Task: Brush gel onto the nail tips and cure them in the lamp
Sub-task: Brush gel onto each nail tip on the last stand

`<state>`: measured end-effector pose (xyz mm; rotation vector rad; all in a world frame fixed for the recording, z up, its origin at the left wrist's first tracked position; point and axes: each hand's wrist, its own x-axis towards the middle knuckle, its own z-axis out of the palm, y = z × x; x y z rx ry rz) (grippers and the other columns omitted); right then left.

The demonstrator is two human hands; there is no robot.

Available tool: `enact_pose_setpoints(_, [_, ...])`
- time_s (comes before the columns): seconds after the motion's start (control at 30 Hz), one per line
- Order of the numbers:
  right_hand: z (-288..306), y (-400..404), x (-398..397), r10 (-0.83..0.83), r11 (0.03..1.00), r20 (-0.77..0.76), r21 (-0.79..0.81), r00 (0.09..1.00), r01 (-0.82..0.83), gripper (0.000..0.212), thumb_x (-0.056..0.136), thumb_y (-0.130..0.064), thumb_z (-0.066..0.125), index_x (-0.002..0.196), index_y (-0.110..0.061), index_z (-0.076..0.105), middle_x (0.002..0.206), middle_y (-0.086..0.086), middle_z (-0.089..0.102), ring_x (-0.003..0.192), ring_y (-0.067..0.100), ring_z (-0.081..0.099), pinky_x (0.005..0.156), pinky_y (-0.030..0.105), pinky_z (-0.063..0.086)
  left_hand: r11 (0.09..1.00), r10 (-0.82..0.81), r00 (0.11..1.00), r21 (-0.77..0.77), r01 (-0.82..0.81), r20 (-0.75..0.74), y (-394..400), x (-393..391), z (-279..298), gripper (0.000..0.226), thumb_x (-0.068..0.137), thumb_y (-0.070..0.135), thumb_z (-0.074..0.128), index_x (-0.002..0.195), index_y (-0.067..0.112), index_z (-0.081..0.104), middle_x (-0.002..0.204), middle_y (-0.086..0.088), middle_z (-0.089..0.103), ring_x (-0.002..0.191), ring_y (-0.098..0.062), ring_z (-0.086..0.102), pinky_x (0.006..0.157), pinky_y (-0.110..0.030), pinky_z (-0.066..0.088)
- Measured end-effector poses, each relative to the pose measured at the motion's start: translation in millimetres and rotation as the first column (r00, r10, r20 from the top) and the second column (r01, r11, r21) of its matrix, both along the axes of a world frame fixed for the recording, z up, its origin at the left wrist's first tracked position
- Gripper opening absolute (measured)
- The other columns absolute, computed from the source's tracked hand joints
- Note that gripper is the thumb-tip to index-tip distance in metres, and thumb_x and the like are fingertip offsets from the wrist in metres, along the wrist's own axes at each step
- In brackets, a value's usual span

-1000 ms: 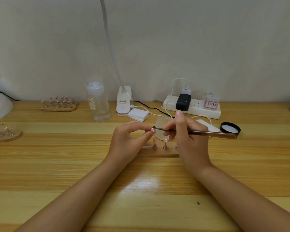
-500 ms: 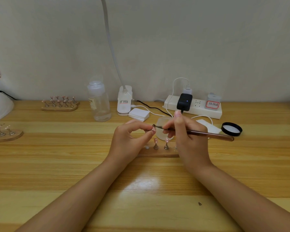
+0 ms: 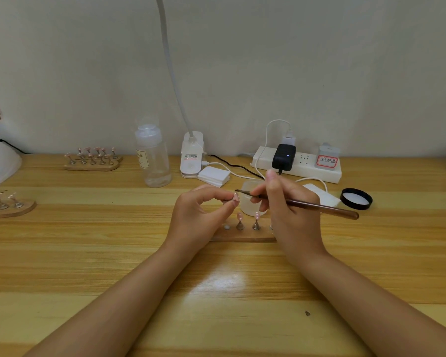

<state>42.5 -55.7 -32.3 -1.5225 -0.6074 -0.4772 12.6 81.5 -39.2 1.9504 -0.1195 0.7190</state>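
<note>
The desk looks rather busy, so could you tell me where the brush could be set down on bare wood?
The wide strip of desk nearer the person than the wooden holder is bare, apart from the forearms. So is the patch between the left holder and the left hand. The back edge is crowded: bottle, power strip, black lid.

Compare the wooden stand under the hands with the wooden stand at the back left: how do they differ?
The near stand lies between the hands and shows just two pegs with nail tips, plus an empty spot; the far stand sits untouched near the wall beside the clear bottle, crowded with tipped pegs. Both are flat wooden bases carrying pinkish tips on metal pegs.
</note>
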Motion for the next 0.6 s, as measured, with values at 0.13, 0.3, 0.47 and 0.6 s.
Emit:
enact_pose_setpoints(0.13, [-1.3, 0.6, -2.4, 0.035, 0.999, -0.017, 0.021, 0.999, -0.035, 0.037, 0.090, -0.026, 0.044, 0.061, -0.018, 0.064, 0.055, -0.003, 0.062, 0.052, 0.002, 0.057, 0.053, 0.016, 0.045, 1.000, 0.002, 1.000, -0.013, -0.002, -0.008, 0.1, 0.4, -0.4, 0.018, 0.074, 0.007, 0.073, 0.077, 0.024, 0.069, 0.078, 0.009, 0.067, 0.079, -0.004, 0.062, 0.079, -0.019, 0.048])
enact_pose_setpoints(0.3, [-3.8, -1.4, -6.1, 0.073, 0.997, -0.032, 0.032, 0.997, -0.072, 0.045, 0.093, -0.027, 0.043, 0.054, -0.016, 0.063, 0.049, -0.005, 0.060, 0.046, 0.002, 0.054, 0.050, 0.010, 0.040, 1.000, 0.012, 1.000, -0.026, -0.012, -0.015, 0.0, 0.1, -0.3, 0.014, 0.074, 0.009, 0.073, 0.075, 0.023, 0.070, 0.078, 0.009, 0.068, 0.078, 0.001, 0.061, 0.075, -0.012, 0.046])
enact_pose_setpoints(0.47, [-1.7, -4.4, -1.0, 0.012, 0.985, -0.083, 0.175, 0.996, 0.003, 0.048, 0.096, -0.027, 0.042, 0.056, -0.012, 0.063, 0.050, -0.003, 0.061, 0.045, 0.002, 0.052, 0.049, 0.011, 0.041, 0.999, 0.015, 1.000, -0.047, -0.015, -0.018, 0.7, -1.2, 1.2, 0.016, 0.074, 0.011, 0.073, 0.080, 0.025, 0.069, 0.080, 0.018, 0.066, 0.081, 0.008, 0.061, 0.074, -0.004, 0.042])
enact_pose_setpoints(0.6, [0.8, -13.0, 9.2, -0.096, 0.969, -0.066, 0.224, 0.993, 0.109, 0.042, 0.092, -0.027, 0.038, 0.059, -0.017, 0.063, 0.053, -0.007, 0.063, 0.050, 0.002, 0.055, 0.051, 0.011, 0.042, 0.998, -0.001, 0.999, -0.066, -0.002, -0.043, 1.6, -2.0, 1.9, 0.016, 0.071, 0.015, 0.075, 0.082, 0.025, 0.069, 0.080, 0.016, 0.068, 0.080, 0.008, 0.061, 0.074, -0.005, 0.043])
